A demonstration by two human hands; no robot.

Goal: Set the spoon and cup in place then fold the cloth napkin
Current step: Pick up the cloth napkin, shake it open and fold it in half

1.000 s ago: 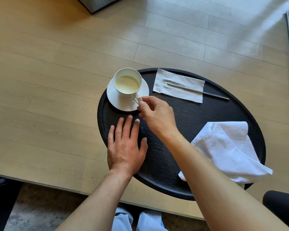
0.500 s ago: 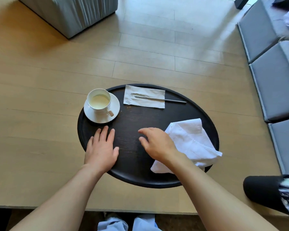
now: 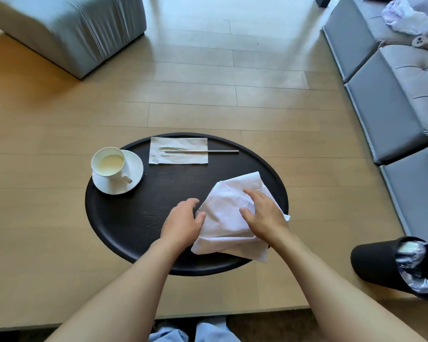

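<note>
A white cup (image 3: 108,164) of pale liquid stands on its saucer (image 3: 135,180) at the left of a round black tray (image 3: 134,223). The spoon (image 3: 220,151) lies across a paper napkin (image 3: 178,157) at the tray's far edge. A rumpled white cloth napkin (image 3: 225,218) lies on the tray's near right. My left hand (image 3: 183,224) grips its left edge, thumb on top. My right hand (image 3: 263,215) rests on the cloth's middle, with a fold pinched between thumb and fingers.
The tray sits on a light wooden table (image 3: 35,218). A black bin (image 3: 381,262) with a plastic liner stands at the near right. A grey sofa (image 3: 405,95) runs along the right, and a grey ottoman (image 3: 72,28) sits at the far left.
My right hand left the cup handle and moved right onto the cloth napkin. My left hand slid from the tray's near left to the cloth's left edge. The view pulled back.
</note>
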